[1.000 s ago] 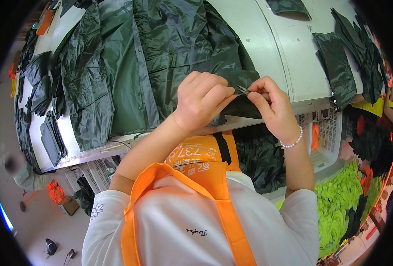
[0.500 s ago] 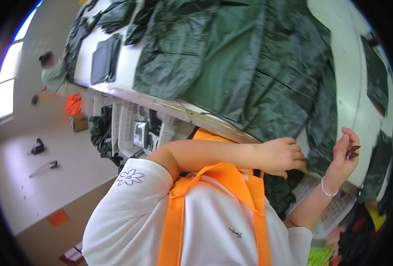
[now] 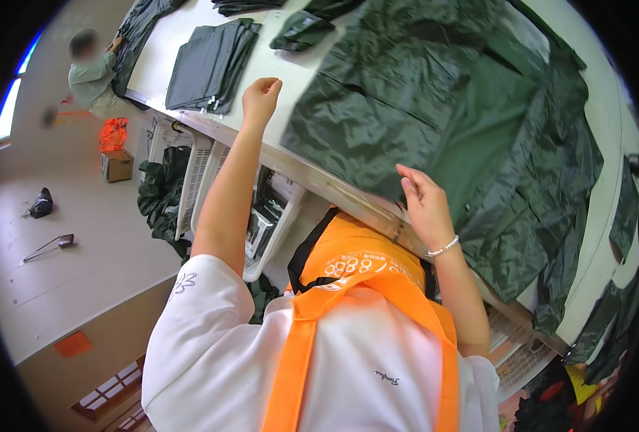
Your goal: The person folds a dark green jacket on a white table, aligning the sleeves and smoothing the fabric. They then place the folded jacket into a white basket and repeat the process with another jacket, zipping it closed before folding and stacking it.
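Observation:
A dark green jacket (image 3: 406, 137) lies spread on the white table (image 3: 272, 140) in front of me, its panels creased and shiny. My left hand (image 3: 260, 102) is raised at the table's near edge, left of the jacket, with the fingers curled together. Whatever it pinches, if anything, is too small to see. Beside it is a stack of folded dark green garments (image 3: 208, 68) with small light clips along its lower edge. My right hand (image 3: 429, 212) is closed near the jacket's front edge. Its palm is turned from view, hiding what it may hold.
Under the table stand white plastic baskets (image 3: 195, 169) holding dark cloth and packets. Another dark folded bundle (image 3: 305, 32) lies farther back. A person (image 3: 92, 75) works at the far left, near an orange bag (image 3: 113, 135) and a cardboard box (image 3: 117, 165).
My left hand has swung left from in front of the jacket to beside the folded stack. My right hand has moved left; the small dark snips seen in it earlier no longer show.

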The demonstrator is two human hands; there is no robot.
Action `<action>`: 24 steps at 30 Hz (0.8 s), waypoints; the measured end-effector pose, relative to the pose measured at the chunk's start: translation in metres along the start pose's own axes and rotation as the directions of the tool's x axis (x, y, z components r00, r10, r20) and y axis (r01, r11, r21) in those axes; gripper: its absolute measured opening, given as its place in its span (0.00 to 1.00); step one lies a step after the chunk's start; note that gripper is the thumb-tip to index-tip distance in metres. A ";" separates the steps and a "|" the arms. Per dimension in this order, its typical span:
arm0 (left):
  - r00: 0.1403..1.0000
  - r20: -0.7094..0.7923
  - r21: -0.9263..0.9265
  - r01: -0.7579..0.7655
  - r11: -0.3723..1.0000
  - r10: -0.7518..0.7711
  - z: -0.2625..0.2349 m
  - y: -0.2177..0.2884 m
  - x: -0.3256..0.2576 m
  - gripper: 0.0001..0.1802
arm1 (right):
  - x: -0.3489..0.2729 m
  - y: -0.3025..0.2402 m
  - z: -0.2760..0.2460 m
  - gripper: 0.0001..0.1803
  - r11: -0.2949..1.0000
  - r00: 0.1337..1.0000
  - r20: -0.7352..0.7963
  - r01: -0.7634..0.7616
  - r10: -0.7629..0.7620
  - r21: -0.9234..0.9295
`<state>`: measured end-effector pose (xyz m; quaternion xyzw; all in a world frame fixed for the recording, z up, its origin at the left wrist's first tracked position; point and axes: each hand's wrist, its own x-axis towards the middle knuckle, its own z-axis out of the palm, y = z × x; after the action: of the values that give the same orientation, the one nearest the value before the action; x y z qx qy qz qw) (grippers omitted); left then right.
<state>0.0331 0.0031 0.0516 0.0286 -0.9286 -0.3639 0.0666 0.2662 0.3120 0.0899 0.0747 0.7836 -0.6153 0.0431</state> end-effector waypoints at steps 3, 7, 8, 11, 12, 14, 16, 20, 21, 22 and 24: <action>0.998 0.053 -0.020 0.040 0.999 -0.039 0.010 -0.054 0.078 0.25 | 0.042 0.013 0.052 0.14 0.944 0.989 -0.037 0.124 -0.142 -0.307; 0.981 0.155 -0.154 0.143 0.978 -0.119 0.040 -0.055 0.147 0.49 | 0.057 0.037 0.087 0.15 0.810 0.992 -0.120 -0.100 0.037 -0.578; 0.973 0.195 -0.225 0.168 0.960 -0.125 0.045 -0.059 0.160 0.52 | 0.057 0.034 0.092 0.15 0.821 0.990 -0.131 -0.122 0.058 -0.557; 0.872 0.466 -0.469 0.385 0.795 -0.147 0.051 -0.054 0.167 0.34 | 0.062 0.028 0.099 0.13 0.850 0.973 -0.223 -0.166 0.058 -0.501; 0.831 0.543 -0.544 0.455 0.705 -0.117 0.049 -0.048 0.163 0.30 | 0.069 0.022 0.098 0.12 0.881 0.936 -0.274 -0.311 0.220 -0.357; 0.818 0.568 -0.600 0.487 0.635 -0.091 0.042 -0.032 0.140 0.17 | 0.097 -0.010 0.088 0.11 0.827 0.793 -0.304 -0.562 0.527 -0.031; 0.809 0.587 -0.653 0.504 0.566 -0.044 0.027 -0.017 0.107 0.16 | 0.133 -0.002 0.084 0.13 0.967 0.895 -0.446 -0.122 0.008 -0.226; 0.736 0.674 -0.648 0.629 0.429 -0.061 -0.025 0.019 0.053 0.21 | 0.216 -0.060 0.091 0.13 0.990 0.948 -0.318 0.038 0.007 0.134; 0.708 0.703 -0.622 0.656 0.428 -0.065 -0.031 0.018 0.043 0.22 | 0.233 -0.072 0.094 0.14 0.977 0.963 -0.264 0.015 0.043 0.213; 0.682 0.727 -0.596 0.681 0.426 -0.073 -0.037 0.014 0.036 0.23 | 0.240 -0.075 0.096 0.12 0.974 0.982 -0.178 -0.023 0.065 0.225; 0.672 0.739 -0.537 0.627 0.564 -0.043 -0.041 0.001 0.026 0.27 | 0.247 -0.080 0.093 0.10 0.977 0.991 -0.008 -0.132 0.136 0.168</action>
<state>0.0132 -0.0263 0.0846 0.0601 -0.6194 -0.7086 -0.3325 0.0071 0.2193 0.1047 0.1366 0.7228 -0.6738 0.0704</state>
